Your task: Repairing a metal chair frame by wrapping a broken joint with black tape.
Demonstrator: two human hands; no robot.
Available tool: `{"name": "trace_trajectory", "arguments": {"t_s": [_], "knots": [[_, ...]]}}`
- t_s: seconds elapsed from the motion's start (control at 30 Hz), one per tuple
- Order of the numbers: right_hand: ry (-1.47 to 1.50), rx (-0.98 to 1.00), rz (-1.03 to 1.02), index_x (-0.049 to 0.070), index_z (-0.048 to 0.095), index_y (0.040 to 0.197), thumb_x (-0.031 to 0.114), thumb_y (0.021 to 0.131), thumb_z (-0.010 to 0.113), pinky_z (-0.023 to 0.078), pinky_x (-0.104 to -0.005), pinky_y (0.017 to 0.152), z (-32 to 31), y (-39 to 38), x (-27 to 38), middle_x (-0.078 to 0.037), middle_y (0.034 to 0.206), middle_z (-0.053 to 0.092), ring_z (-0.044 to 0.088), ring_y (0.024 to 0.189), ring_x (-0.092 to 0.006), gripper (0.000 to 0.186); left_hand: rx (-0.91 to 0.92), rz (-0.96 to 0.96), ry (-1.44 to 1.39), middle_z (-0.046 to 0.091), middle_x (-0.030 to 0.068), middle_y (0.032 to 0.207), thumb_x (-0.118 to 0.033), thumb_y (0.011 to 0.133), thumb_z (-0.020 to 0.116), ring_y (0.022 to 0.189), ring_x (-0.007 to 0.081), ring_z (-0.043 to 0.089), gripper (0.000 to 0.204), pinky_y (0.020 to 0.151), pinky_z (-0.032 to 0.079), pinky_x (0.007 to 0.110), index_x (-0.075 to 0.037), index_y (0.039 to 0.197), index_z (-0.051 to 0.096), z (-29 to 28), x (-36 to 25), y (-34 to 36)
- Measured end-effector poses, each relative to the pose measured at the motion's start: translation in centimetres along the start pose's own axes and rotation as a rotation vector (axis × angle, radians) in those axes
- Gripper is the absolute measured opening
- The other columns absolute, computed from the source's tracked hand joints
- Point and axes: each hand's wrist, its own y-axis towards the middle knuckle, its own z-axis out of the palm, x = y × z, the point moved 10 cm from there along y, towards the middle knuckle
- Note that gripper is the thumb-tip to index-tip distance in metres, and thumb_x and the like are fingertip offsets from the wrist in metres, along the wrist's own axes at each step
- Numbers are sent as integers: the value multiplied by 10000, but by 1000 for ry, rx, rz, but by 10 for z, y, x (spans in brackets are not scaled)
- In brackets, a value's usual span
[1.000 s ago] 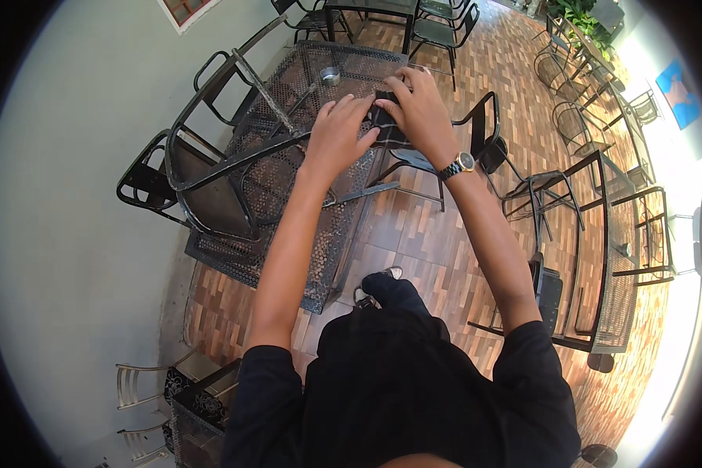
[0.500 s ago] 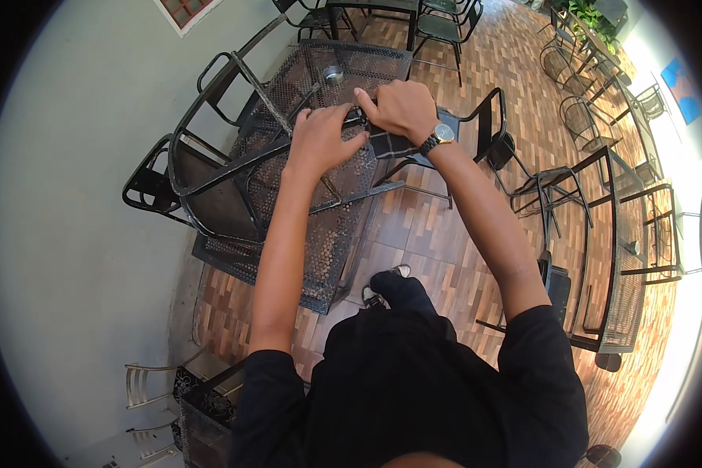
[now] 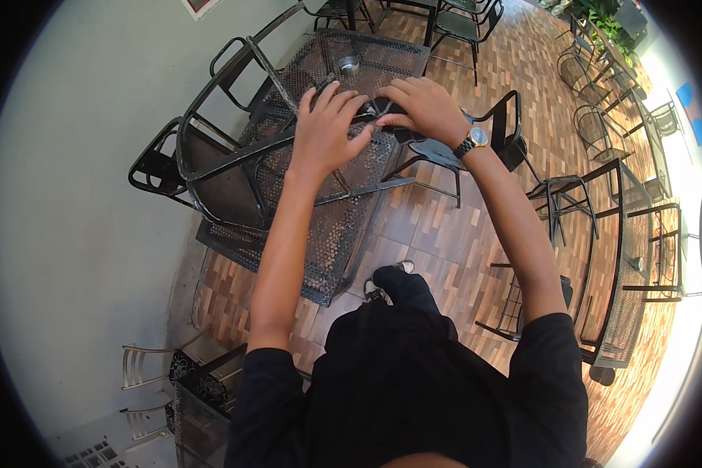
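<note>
A black metal chair [image 3: 222, 168] with worn paint lies tipped over on a black perforated metal table [image 3: 320, 265]. My left hand [image 3: 327, 132] lies over one of the chair's tubes, fingers bent across it and thumb pointing right. Just to its right, my right hand [image 3: 425, 113], with a watch [image 3: 476, 139] on the wrist, pinches a dark cloth with pale lines [image 3: 382, 108] at the end of that tube. The palms hide most of the tube and part of the cloth.
A round metal ashtray [image 3: 349, 65] sits on the table's far part. Behind the right hand stands another chair [image 3: 437, 152]. A pale wall [image 3: 78, 218] borders the left side. More chairs and a long mesh table [image 3: 628, 312] stand to the right on the wood-patterned floor [image 3: 437, 226].
My right hand has shifted slightly right and turned, its thumb now pointing left under the fingers. The cloth is bunched closer to the tube's end. My left fingers have spread somewhat. The whole view has shifted slightly.
</note>
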Motion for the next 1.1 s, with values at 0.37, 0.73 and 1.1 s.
{"name": "trace_trajectory", "arguments": {"t_s": [0.37,0.73,1.1], "knots": [[-51,111,229,97,714,826,689,990,503,509,-458,544,11,10,-16,-136,666,679,688,649,-363,649,-65,-44,-50,760,41,1140,-338,835,815,1205,257,652,325,1189,371,521,-69,1013,774,0,40,-18],[-43,62,150,117,728,1038,602,1025,505,557,-441,659,9,11,-6,-96,858,715,715,765,-326,534,-65,-118,-74,756,64,1024,-351,819,806,1075,257,681,327,1201,357,536,-62,967,768,-1,37,-13],[-150,123,82,128,712,991,585,1035,496,559,-422,644,17,21,13,-85,788,720,718,733,-311,507,-93,-113,-113,753,75,997,-358,842,806,1029,263,681,330,1205,354,541,-57,973,773,-3,42,-19]]}}
